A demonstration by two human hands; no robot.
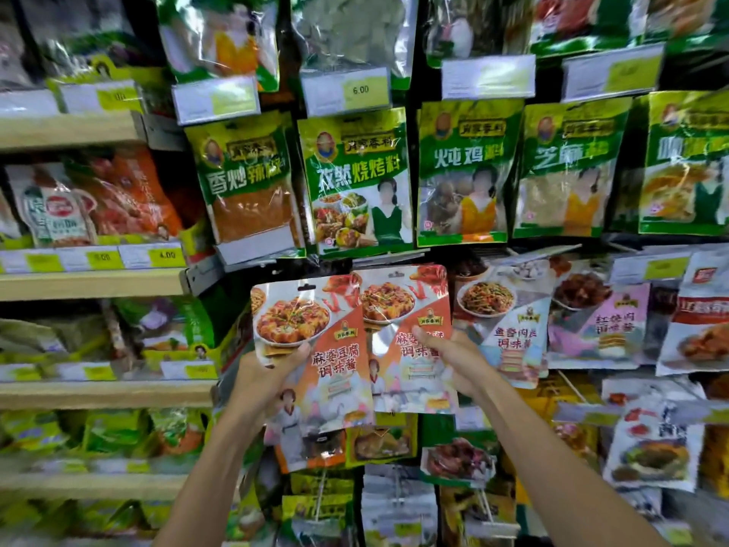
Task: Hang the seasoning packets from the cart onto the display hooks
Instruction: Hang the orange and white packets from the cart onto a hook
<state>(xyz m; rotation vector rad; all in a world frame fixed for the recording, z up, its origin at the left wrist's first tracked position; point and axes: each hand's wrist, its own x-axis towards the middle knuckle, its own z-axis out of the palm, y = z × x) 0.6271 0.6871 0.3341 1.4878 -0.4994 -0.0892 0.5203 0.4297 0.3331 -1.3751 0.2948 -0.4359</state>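
Note:
Two orange seasoning packets with a tofu dish printed on them are raised in front of the hook display. My left hand grips the nearer packet by its left edge, thumb on the front. My right hand holds the second packet from its right side, thumb across the front. This second packet sits partly behind the first, its top just under the row of green packets. Each packet has a hang hole at the top. No hook for them is visible; the cart is out of view.
Green seasoning packets hang in a row above, under price tags. A similar pale packet hangs right of my hands, with more packets below and to the right. Wooden shelves with bagged goods stand on the left.

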